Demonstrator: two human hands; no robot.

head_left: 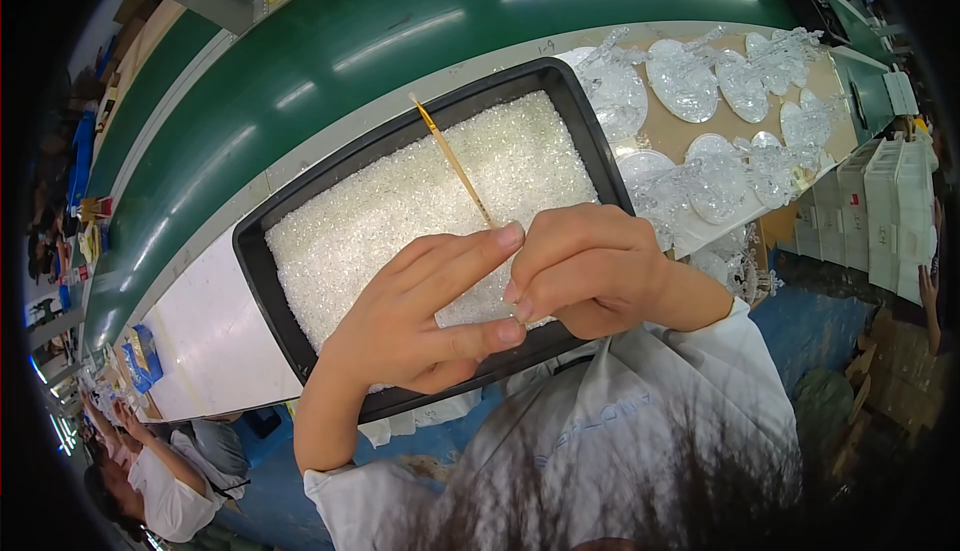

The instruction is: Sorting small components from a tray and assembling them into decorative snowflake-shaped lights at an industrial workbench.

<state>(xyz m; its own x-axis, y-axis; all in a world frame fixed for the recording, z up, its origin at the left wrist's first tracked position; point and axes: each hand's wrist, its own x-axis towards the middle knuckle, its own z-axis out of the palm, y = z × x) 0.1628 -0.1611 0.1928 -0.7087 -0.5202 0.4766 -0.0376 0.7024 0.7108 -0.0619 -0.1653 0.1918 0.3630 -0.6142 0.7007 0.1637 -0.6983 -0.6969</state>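
Observation:
My left hand and my right hand meet over the near end of a black tray filled with small clear beads. A thin gold stick slants up and away over the beads. Its lower end passes behind my left index fingertip toward the pinched fingers of my right hand. My left index finger and thumb are stretched out with what looks like a small clear piece between them, though it is hard to make out against the beads.
The tray lies on a white bench top beside a green conveyor belt. Several clear plastic ornaments lie on brown board at the right, near white crates. Another person sits at the lower left.

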